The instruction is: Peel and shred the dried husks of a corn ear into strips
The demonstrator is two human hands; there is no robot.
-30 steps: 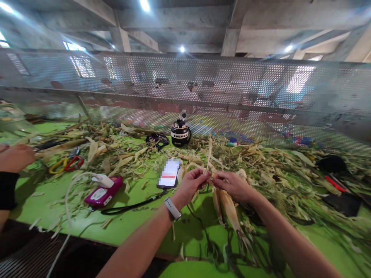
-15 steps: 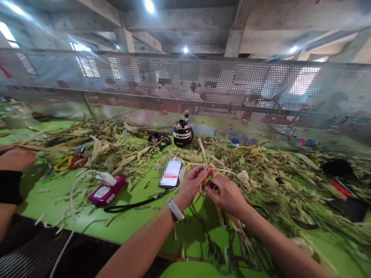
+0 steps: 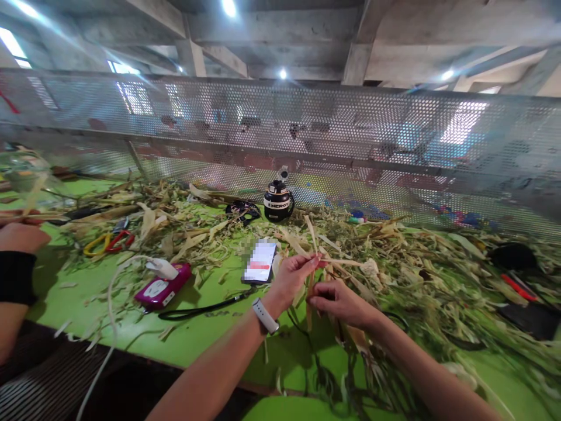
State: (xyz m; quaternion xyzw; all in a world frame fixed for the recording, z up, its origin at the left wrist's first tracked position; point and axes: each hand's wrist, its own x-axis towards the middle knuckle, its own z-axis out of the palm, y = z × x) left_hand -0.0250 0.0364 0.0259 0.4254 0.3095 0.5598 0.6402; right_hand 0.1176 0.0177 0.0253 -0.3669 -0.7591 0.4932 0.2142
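Both my hands work a bundle of dry corn husk strips (image 3: 312,245) above the green table (image 3: 87,292). My left hand (image 3: 291,278), with a white wristband, pinches the upper ends of the strips between thumb and fingers. Just below and to the right, my right hand (image 3: 339,301) is closed round the lower part of the same bundle, whose tails hang down to the table. A blurred-screen phone (image 3: 259,262) on a black lanyard lies just left of my left hand.
Loose husks (image 3: 438,275) litter the table. A magenta device (image 3: 163,286) with a white cable, yellow and red scissors (image 3: 105,241), a black jug (image 3: 277,203) and a perforated metal screen (image 3: 307,146) surround the spot. Another person's hand (image 3: 20,237) works at far left.
My right hand has slid down the husk bundle, from level with my left hand to below it. The left hand keeps its pinch and has risen slightly. The view shifted a little.
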